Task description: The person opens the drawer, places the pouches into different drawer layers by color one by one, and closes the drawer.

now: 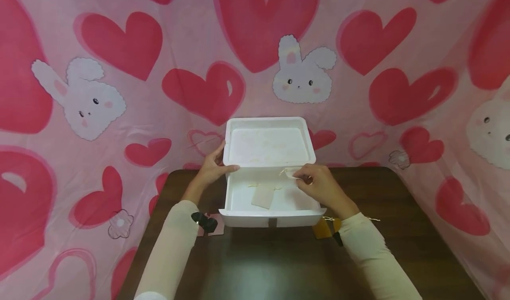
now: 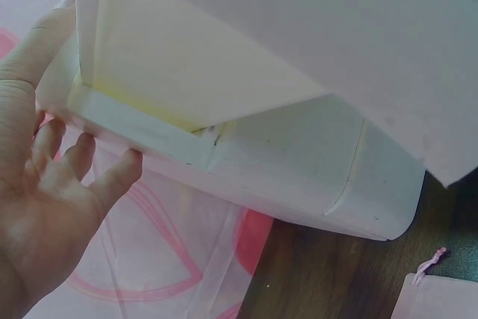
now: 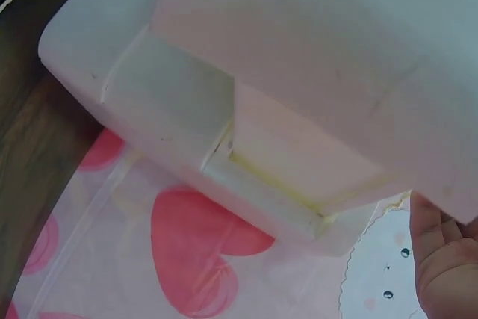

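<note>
Pink cloth printed with red hearts and white rabbits (image 1: 303,76) hangs behind and beside a dark brown worktop (image 1: 279,264).

On that worktop, the left hand (image 1: 213,169) rests at the left hinge corner of a white foam box (image 1: 239,204), thumb laid over the lower edge of the raised lid (image 1: 268,141); the left wrist view shows its fingers loosely bent against the box's back edge, gripping nothing firmly. The right hand (image 1: 318,185) sits at the right hinge corner, fingertips curled to pinch a small pale tag with string (image 1: 287,173).

The box lies near the far edge of the worktop, its long axis running left to right, its open mouth facing up and its front wall toward the person. The lid stands nearly upright at the back, inner face toward the person. A cream paper piece (image 1: 263,196) lies on the box floor.

Beside the left sleeve lie a black bow (image 1: 204,221) and a pink pouch (image 1: 217,227); by the right sleeve, a brown tag (image 1: 322,229).
</note>
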### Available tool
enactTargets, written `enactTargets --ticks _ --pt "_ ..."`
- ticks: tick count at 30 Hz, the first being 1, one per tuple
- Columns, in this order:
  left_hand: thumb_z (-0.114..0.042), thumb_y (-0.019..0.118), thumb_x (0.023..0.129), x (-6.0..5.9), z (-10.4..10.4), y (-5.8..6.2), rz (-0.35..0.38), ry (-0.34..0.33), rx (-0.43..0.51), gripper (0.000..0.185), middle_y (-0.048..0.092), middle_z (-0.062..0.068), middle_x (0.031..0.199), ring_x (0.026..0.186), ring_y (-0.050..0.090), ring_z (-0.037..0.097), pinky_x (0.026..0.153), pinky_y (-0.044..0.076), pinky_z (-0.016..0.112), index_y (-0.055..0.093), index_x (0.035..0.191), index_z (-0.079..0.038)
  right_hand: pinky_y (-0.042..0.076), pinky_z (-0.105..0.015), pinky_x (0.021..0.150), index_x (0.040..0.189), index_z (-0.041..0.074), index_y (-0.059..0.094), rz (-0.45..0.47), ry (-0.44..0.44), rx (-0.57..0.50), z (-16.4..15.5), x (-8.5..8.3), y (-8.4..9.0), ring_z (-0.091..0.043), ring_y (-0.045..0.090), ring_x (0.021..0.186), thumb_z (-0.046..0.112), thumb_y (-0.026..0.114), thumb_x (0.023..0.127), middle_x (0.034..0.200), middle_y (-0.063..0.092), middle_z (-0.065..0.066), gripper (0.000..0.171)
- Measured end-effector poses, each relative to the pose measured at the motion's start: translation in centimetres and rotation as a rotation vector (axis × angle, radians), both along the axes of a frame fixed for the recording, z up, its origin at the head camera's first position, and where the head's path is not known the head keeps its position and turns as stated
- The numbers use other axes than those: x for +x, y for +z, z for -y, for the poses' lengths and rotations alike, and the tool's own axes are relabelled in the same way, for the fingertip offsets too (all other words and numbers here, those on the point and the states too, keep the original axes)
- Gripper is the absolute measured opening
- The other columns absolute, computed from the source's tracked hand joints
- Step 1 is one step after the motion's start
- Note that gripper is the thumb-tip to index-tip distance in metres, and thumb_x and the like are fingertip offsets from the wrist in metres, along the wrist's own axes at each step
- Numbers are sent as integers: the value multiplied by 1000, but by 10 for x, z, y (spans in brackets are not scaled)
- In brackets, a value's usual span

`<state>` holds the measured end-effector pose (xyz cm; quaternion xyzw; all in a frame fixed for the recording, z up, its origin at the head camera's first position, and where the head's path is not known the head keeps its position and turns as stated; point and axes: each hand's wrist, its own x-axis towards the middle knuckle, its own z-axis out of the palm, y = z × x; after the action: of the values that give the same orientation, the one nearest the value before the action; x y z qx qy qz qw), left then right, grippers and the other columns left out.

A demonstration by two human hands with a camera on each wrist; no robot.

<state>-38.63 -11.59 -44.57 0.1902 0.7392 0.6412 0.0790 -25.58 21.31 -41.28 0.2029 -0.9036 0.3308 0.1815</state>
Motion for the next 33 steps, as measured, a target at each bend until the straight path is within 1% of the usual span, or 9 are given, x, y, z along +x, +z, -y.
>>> enactTargets --ticks 5,10,19,24,29,33 --pt "-4 82 83 2 0 1 -7 -7 -9 107 25 11 169 152 36 31 116 41 49 13 164 -15 58 -22 66 97 4 80 7 -9 4 3 1 -1 -10 59 70 -2 78 82 83 75 -7 16" --pt "-2 81 83 1 -1 1 -7 -4 -6 106 26 11 169 152 36 31 117 40 49 14 164 -15 57 -21 66 97 4 80 9 -16 8 2 2 -2 -11 60 70 -2 78 81 83 76 -7 17" --pt "-2 79 85 2 -1 3 1 -6 -9 104 26 9 170 153 35 30 120 37 49 14 164 -17 58 -25 68 98 4 80 13 -10 48 3 1 -4 -13 61 73 -1 78 82 85 75 -6 17" --pt "-1 79 84 3 0 4 3 -7 4 104 27 7 169 153 35 28 122 36 49 14 164 -19 58 -25 68 98 3 80 22 -8 44 4 1 -4 -13 61 74 -1 78 82 84 75 -6 17" --pt "0 78 84 2 0 3 -7 -14 8 104 27 7 169 153 36 29 121 37 49 14 164 -17 57 -24 67 99 3 79 16 -6 30 4 1 -5 -14 62 74 -1 78 83 86 75 -7 17" --pt "0 78 84 1 1 1 -4 -12 -1 104 28 8 169 153 36 28 122 37 49 14 164 -16 57 -24 67 101 5 79 20 -26 35 3 3 -6 -15 63 76 2 77 84 88 76 -7 17"
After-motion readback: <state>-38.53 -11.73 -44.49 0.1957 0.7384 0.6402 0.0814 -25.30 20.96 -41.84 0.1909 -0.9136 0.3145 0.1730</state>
